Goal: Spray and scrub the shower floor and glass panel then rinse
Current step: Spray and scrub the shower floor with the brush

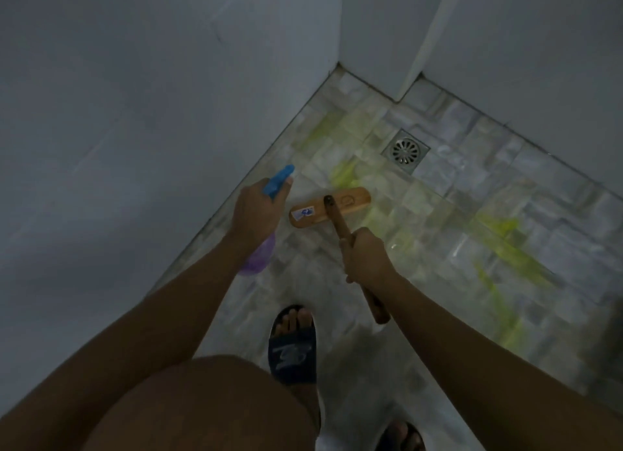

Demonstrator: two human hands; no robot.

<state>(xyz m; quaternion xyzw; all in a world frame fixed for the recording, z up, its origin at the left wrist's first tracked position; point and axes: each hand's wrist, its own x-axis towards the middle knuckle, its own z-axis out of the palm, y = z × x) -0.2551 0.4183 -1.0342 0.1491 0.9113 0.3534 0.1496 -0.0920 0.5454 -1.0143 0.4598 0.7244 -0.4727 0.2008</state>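
Observation:
My left hand (256,211) grips a spray bottle (259,257) with a purple body and a blue trigger head, held low beside the left wall with its nozzle pointing toward the corner. My right hand (365,255) grips the wooden handle of a scrub brush (330,206). The brush's flat wooden head rests on the tiled shower floor (455,194), just right of the bottle. Yellow-green streaks of cleaner (505,244) lie across the pale square tiles, some near the corner and some at the right. The glass panel is not in view.
A round metal drain (405,151) in a square frame sits beyond the brush. Plain grey walls (135,113) close the floor at left and at the back, with a stepped corner. My foot in a dark slide sandal (292,346) stands behind the brush.

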